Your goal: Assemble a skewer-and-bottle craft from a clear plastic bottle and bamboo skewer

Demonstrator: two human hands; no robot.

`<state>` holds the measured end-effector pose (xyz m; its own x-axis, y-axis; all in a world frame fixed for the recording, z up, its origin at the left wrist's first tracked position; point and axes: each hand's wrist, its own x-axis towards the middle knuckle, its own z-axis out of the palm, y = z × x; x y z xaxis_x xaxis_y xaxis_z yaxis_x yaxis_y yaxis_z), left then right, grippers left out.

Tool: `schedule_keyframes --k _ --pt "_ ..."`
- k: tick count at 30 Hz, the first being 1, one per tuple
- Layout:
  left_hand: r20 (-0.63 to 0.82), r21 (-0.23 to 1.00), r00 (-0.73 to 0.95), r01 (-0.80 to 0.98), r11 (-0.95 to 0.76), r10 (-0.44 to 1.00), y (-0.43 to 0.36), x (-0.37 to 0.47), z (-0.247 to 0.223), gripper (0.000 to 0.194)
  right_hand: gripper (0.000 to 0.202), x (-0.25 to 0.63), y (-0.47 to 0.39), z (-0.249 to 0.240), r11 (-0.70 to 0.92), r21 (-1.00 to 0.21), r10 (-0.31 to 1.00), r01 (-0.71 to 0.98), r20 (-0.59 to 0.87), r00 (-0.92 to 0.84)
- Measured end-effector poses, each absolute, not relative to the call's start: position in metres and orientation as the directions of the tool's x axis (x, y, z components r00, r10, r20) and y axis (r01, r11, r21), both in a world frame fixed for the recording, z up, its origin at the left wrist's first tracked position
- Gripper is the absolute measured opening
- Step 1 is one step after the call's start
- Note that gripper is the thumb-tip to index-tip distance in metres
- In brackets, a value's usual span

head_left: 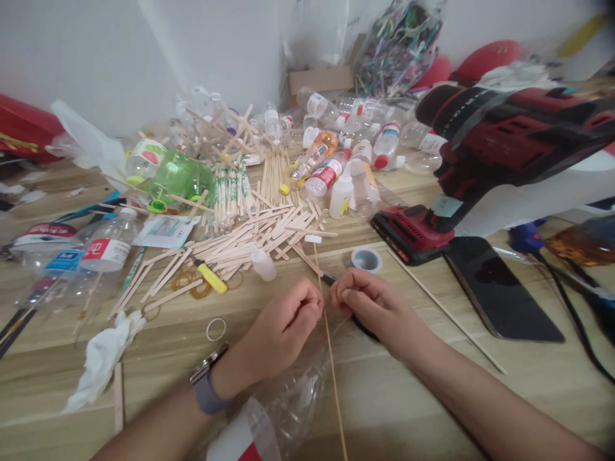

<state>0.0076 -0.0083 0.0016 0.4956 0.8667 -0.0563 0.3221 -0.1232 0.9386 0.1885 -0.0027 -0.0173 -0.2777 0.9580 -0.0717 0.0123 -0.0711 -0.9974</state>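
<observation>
My left hand (288, 323), with a watch on its wrist, is closed in a pinch at the middle of the table. Facing it closely, my right hand (372, 304) is pinched too; what lies between the fingertips of either hand is too small to name. A long thin wooden stick (332, 371) runs between the hands toward the lower edge, with a small white cap (312, 239) near its far end. Below the hands lies a clear plastic bottle (293, 410). A grey round container (366, 259) sits just beyond my right hand.
Flat wooden sticks (259, 237) and a yellow-handled tool (211, 277) lie ahead and left. A red drill (504, 141) stands at the right near a phone (502, 288). Plastic bottles (327, 174) crowd the back; a crumpled tissue (103, 358) lies left.
</observation>
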Motion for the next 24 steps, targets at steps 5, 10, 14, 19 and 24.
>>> schedule_keyframes --k 5,10,14,19,24 --pt "-0.163 0.975 0.463 0.211 0.070 0.871 -0.0043 0.0048 -0.0031 0.017 0.012 0.1867 -0.0042 -0.0210 -0.172 -0.980 0.955 -0.105 -0.140 -0.261" --pt "-0.175 0.981 0.451 0.155 0.116 0.875 -0.0019 0.0057 -0.0045 0.023 0.012 0.1836 -0.0065 -0.0220 -0.181 -0.974 0.952 -0.135 -0.139 -0.274" --pt "-0.161 0.979 0.428 0.185 0.088 0.889 -0.0015 0.0062 -0.0051 0.022 0.013 0.1825 -0.0079 -0.0195 -0.139 -0.985 0.945 -0.099 -0.102 -0.310" --pt "-0.092 0.949 0.407 0.313 -0.044 0.909 -0.0044 0.0095 -0.0062 0.022 0.012 0.1823 -0.0097 -0.0191 0.004 -0.999 0.947 0.053 -0.013 -0.322" --pt "-0.018 0.907 0.426 0.387 -0.164 0.905 -0.0075 0.0129 -0.0037 0.020 0.014 0.1828 -0.0109 -0.0212 0.039 -0.983 0.953 0.181 -0.018 -0.303"
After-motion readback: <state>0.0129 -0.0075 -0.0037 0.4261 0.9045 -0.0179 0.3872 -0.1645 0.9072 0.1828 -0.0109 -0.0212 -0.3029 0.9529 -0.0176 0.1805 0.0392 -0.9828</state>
